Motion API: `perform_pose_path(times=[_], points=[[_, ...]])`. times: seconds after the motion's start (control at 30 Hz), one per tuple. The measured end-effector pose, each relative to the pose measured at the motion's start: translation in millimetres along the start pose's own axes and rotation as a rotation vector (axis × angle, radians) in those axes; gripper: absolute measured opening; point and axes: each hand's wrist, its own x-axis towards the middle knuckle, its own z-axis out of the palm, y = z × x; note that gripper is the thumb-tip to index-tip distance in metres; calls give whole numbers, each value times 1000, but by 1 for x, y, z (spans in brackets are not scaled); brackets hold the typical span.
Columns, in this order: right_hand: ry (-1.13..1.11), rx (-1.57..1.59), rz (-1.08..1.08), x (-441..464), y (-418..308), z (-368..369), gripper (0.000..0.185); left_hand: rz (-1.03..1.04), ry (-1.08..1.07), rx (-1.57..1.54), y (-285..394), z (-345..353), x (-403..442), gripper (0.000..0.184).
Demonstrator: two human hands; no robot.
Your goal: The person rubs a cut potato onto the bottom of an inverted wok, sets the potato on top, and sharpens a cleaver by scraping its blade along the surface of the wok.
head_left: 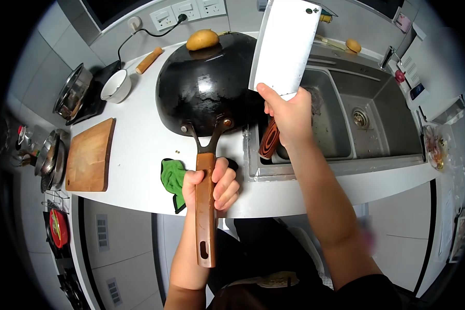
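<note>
My left hand (219, 186) is wrapped round the brown handle of a black wok (204, 93), whose dark outer side faces me. A potato (202, 40) shows at the wok's upper edge; I cannot tell whether it rests on the wok or on something behind. Raised over the left part of the sink, my right hand (292, 116) grips a cleaver (284, 46) by its dark-striped wooden handle. Its broad, bright blade points up and away from me, close to the wok's right side. Under my left hand, a green cloth (173, 178) lies on the counter.
To the right is a double-basin steel sink (392, 126); behind it lies another potato (353, 45). A wooden cutting board (90, 155), a white bowl (116, 87), a steel pot (73, 93) and a short wooden rod (149, 61) sit on the left of the counter (134, 134).
</note>
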Motion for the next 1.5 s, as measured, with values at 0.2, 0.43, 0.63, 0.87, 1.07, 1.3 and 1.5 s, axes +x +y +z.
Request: perform_pose_path(times=[0.2,0.43,0.63,0.87,1.07,1.3,1.5], points=[[16,-33,-44,-1,-1,4,12,-8,13,7,0,0,0,30],[72,-190,-112,-3,3,7,13,-24,5,2,0,-2,1,30],[90,-185,-117,-8,-3,10,13,-28,-6,-22,0,-1,1,30],[137,-164,-151,-7,2,13,15,-42,-15,-25,1,-2,1,30],[147,-179,-93,-7,-1,14,15,-40,-1,-7,2,-2,1,30],[173,-172,-175,-5,1,13,16,-42,4,7,1,-1,0,30],[150,-180,-226,-10,5,20,17,-48,-11,6,1,-3,1,30]])
